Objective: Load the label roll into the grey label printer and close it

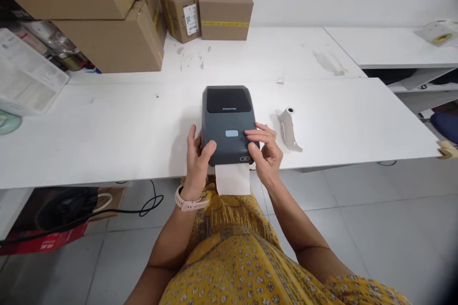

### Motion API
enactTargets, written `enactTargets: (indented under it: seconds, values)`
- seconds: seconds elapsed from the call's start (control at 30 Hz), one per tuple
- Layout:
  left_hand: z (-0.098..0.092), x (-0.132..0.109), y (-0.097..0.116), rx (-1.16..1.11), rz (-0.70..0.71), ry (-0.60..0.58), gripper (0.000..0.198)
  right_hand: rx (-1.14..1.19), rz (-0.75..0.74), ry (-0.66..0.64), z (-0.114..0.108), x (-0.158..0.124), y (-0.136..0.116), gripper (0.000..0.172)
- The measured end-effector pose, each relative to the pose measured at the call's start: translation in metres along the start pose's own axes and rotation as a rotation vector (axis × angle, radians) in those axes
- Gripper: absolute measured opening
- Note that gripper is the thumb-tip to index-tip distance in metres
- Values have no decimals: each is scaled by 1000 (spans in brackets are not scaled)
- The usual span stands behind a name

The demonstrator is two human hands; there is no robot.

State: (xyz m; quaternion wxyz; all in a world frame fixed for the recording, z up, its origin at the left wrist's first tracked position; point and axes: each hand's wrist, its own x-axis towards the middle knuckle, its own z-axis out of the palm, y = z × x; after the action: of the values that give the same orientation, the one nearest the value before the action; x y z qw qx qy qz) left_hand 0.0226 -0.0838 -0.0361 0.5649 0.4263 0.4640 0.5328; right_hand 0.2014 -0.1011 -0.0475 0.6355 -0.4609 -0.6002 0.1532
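Note:
A dark grey label printer stands at the front edge of the white table. A white strip of label paper hangs out of its front slot over the table edge. My left hand grips the printer's front left corner, thumb on top. My right hand holds the front right corner, fingers curled over the top near a small button. A pale watch sits on my left wrist.
A crumpled strip of label backing lies right of the printer. Cardboard boxes are stacked at the back left, two smaller ones against the wall. Cables and a bag lie under the table. A second white desk stands at right.

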Motion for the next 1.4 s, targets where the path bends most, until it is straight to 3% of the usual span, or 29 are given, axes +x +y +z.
enactTargets:
  seconds: [0.17, 0.27, 0.4, 0.5, 0.6, 0.67, 0.7, 0.77, 0.83, 0.9, 1.1, 1.27, 1.4]
  values:
    - [-4, -4, -4, 8, 61, -9, 89, 127, 278, -7, 9, -10, 14, 74]
    - [-4, -2, -7, 42, 124, -3, 78, 188, 385, -48, 11, -16, 15, 82]
    - [-5, 5, -12, 91, 206, -7, 68, 202, 373, -21, 11, -16, 10, 79]
    - [-8, -6, -17, 125, 177, -20, 68, 213, 355, -11, 12, -14, 9, 74]
    - [-13, -40, -27, 194, 242, 139, 63, 236, 351, 1, 13, -13, 12, 73]
    - [-18, -66, -34, 196, 238, 272, 44, 244, 342, 1, 13, -13, 14, 72]
    - [-20, -76, -36, 188, 181, 223, 38, 249, 336, -2, 13, -13, 15, 71]
    - [-22, -87, -37, 172, 14, 20, 37, 261, 326, -3, 13, -13, 14, 69]
    - [-19, -84, -32, 125, -192, -174, 44, 279, 339, 3, 14, -13, 13, 69]
    - [-12, -76, -23, 28, -355, -253, 50, 295, 369, 14, 14, -13, 10, 69]
    - [8, -72, 3, -160, -444, -213, 54, 313, 384, 30, 15, -13, 13, 71]
    - [5, -75, -9, -85, -420, -199, 56, 214, 332, 6, 14, -13, 9, 69]
    - [2, -75, -22, -42, -361, -169, 57, -127, 126, -51, 7, -6, -10, 40]
